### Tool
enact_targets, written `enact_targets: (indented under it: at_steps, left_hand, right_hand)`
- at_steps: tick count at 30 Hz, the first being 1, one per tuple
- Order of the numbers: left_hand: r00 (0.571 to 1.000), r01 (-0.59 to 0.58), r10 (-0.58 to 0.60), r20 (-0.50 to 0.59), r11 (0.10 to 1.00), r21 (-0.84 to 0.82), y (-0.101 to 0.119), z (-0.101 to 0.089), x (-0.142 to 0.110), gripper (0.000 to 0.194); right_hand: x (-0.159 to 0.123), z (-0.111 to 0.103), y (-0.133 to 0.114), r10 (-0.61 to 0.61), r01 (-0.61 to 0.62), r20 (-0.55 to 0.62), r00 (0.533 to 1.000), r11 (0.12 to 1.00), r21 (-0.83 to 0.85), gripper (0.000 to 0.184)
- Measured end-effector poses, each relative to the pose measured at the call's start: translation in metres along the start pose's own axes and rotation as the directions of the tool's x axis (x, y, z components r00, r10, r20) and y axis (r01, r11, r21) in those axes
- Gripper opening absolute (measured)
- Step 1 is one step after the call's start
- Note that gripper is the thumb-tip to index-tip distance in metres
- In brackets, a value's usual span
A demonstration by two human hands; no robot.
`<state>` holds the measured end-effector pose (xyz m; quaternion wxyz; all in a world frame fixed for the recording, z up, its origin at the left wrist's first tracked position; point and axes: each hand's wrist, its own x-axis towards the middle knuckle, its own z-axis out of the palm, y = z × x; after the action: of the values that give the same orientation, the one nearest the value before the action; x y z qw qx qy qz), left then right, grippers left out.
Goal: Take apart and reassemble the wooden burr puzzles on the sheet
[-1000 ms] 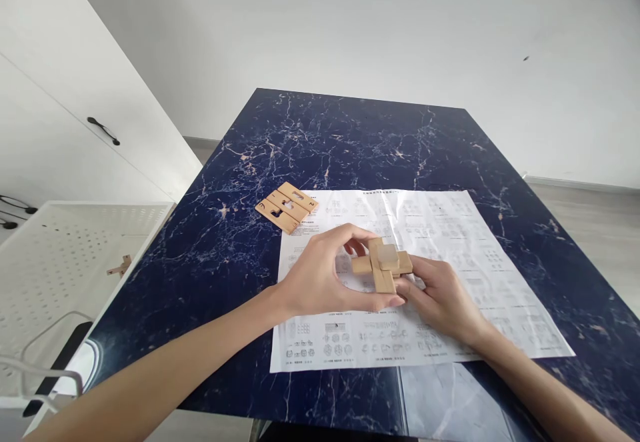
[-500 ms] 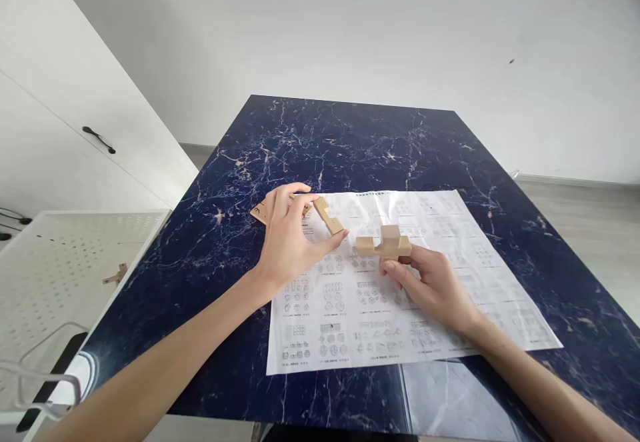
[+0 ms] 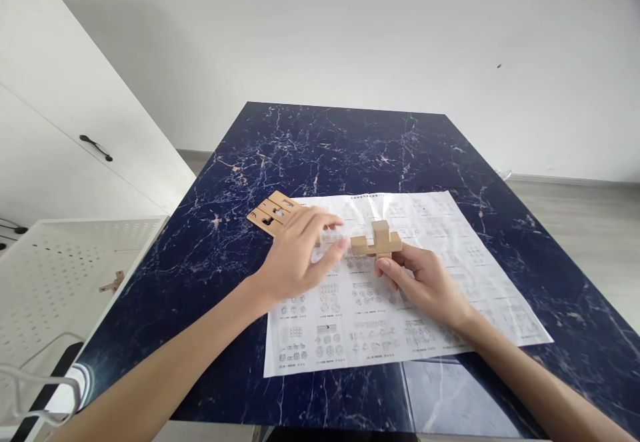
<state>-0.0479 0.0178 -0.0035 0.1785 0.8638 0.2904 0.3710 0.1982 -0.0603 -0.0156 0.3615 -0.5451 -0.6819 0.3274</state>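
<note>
Left hand (image 3: 295, 259) loosely open over the sheet's left part, thumb apart from the curved fingers, nothing seen gripped between them. Right hand (image 3: 430, 282) closed on a notched wooden assembly (image 3: 380, 242), fingertips and thumb pinching it low and from the right.

Dark blue table (image 3: 330, 155), white-veined, marble-like, fills the middle. White cabinet (image 3: 45, 69) at far left, with a black handle (image 3: 96, 148).

Container: white basket (image 3: 65, 262), perforated, beside the table's left edge. In it, toward the table side, one small wooden piece (image 3: 115, 282) with crossing parts. White cable (image 3: 60, 379) loops at the basket's near end; cannot tell whether inside or across it.

Printed sheet (image 3: 445, 229), creased, flat on the table under both hands; rows of small diagrams, print too fine to read. Wooden plaque (image 3: 273, 212) with cut-out shapes at the sheet's upper left corner, partly behind the left hand.

Assembly is above the sheet's middle, one block upright, arms out to either side. Smaller wooden block (image 3: 317, 242) just behind the left fingers, mostly hidden.
</note>
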Motion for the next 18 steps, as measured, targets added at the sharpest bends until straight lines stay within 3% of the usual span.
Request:
enact_targets:
  at_steps: [3, 6, 12, 18]
  left_hand:
    - [0.989, -0.026, 0.036, 0.143, 0.997, -0.069, 0.008, 0.002, -0.002, 0.025]
    - [0.979, 0.002, 0.020, 0.202, 0.994, -0.110, 0.010, 0.006, -0.003, 0.026]
    - [0.985, 0.015, 0.009, 0.172, 0.991, -0.136, 0.018, 0.014, -0.006, 0.032]
    - [0.982, 0.153, -0.119, 0.147, 0.958, -0.243, 0.034, 0.021, -0.007, 0.038]
  right_hand:
    - [0.001, -0.001, 0.001, -0.042, 0.043, 0.037, 0.998, 0.999, -0.024, 0.034]
    - [0.000, 0.001, 0.002, -0.074, 0.078, 0.054, 0.996, 0.994, -0.076, 0.035]
    - [-0.003, 0.010, 0.003, -0.190, 0.151, -0.115, 0.975, 0.946, -0.287, 0.036]
    - [0.000, 0.015, 0.002, -0.418, 0.304, -0.147, 0.896, 0.821, -0.483, 0.034]
